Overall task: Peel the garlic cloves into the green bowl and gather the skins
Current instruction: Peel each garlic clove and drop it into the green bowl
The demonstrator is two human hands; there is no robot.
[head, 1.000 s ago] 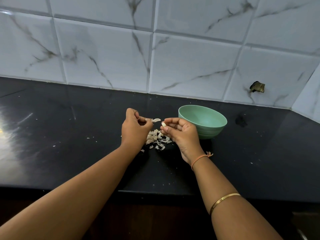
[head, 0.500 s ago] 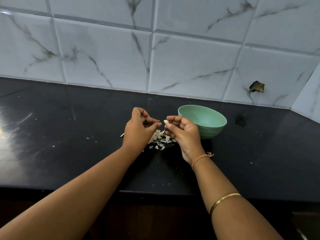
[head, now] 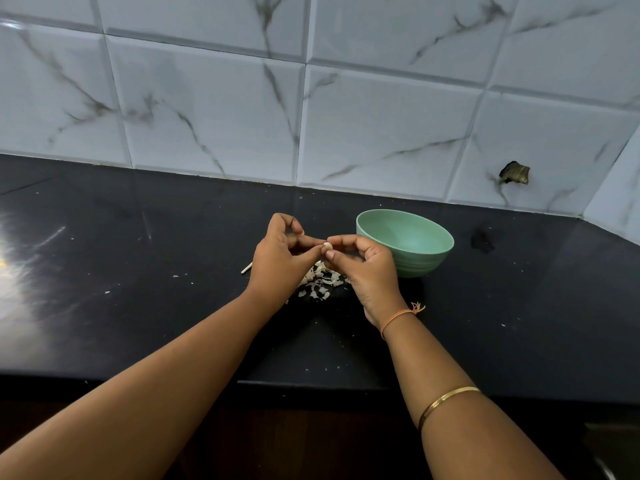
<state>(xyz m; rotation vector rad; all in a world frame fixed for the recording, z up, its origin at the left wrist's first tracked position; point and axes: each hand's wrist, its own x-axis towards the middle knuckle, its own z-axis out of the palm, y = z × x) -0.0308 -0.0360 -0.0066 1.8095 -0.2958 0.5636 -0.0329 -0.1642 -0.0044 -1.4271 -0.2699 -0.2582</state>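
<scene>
Countertop (head: 138, 306), black and glossy, runs from the tiled wall (head: 207, 116) at its back edge to the front edge near the person.

Green bowl (head: 420, 263) stands upright toward the back edge, right of centre. No cloves show in the part of its inside that is visible.

Left hand (head: 277, 261) and right hand (head: 369, 268) meet above the middle of the countertop, just left of the bowl. The right hand's knuckles are near the bowl wall. Both have fingers curled, and thumb and forefinger of each pinch the same clove from opposite sides.

Skins (head: 320, 284) lie in a loose pile on the countertop directly under the hands, with stray flecks scattered toward the left and front edges. A thin stem piece (head: 246, 268) lies just left of the left hand.

Clove (head: 327, 247) is held in the air between the two sets of fingertips, clear of the countertop and not over the bowl.

- **Handling:** likely very light, firm, and slick once bare. The skin is papery and brittle, so it tears in flakes.
- **Grip:** best held by the sides with one hand while a nail of the other lifts skin at an end.
- **Orientation:** the long axis seems to run roughly back edge to front edge, between the pinches. Which end is the tip is too small to tell.
</scene>
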